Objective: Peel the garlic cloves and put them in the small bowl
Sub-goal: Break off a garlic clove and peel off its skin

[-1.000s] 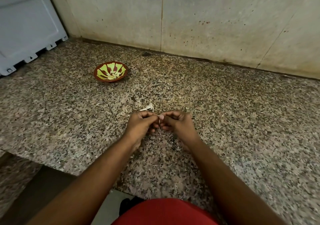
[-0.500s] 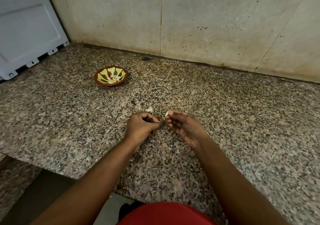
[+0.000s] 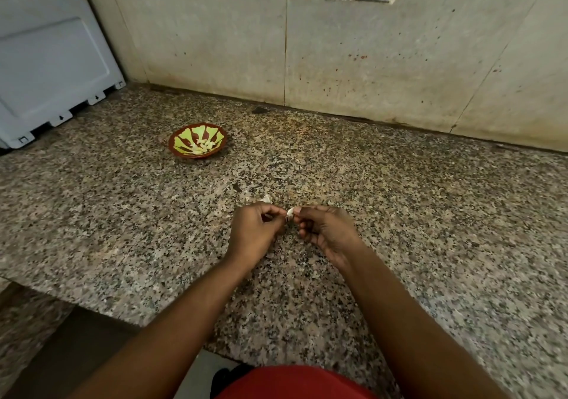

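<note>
1. Meanwhile, a garlic clove sat pinched between the fingertips of the left hand and the right hand, both sets of fingers curled tight on it above the granite counter.
2. Just beyond the left fingers, a scrap of papery skin lay on the stone.
3. Well beyond and left of the fingers, the small bowl already held several peeled cloves.
4. Judging by the grip, peeling was under way; it would go best with one hand steadying the clove while the other's nails lifted the skin from its tip, gently, so the flesh was not bruised.
</note>
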